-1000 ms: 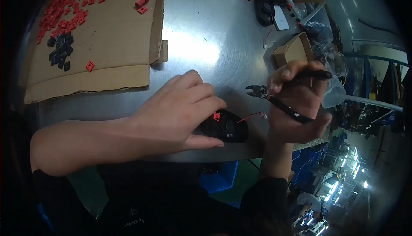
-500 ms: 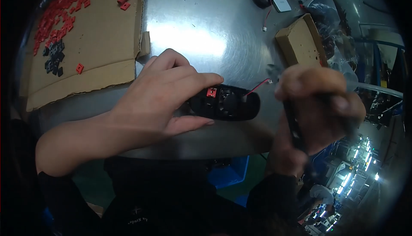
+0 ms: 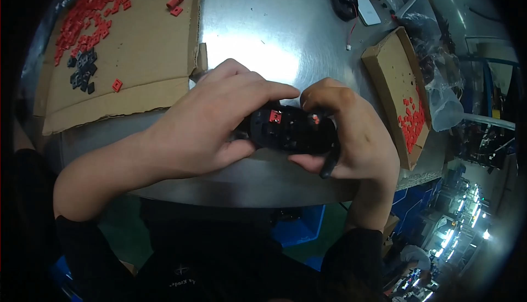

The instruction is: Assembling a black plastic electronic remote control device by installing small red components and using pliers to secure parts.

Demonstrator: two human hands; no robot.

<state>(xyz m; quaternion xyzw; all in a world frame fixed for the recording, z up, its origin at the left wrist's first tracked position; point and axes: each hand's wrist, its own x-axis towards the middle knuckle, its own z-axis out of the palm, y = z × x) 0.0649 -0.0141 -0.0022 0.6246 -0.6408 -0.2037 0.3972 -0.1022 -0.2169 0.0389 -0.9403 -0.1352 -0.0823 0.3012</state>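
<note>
Black casing [image 3: 293,134] is being held near the front edge of the worktop [image 3: 250,27] in the grip of the left hand [image 3: 211,118], a dark-handled tool [image 3: 330,163] in the right hand [image 3: 365,134]. One red piece [image 3: 275,116] is already being held inside; loose red bits [image 3: 82,29] are being kept on cardboard [image 3: 148,49].

The right hand [image 3: 362,132] hides most of what seems a black-handled tool [image 3: 330,162].
</note>
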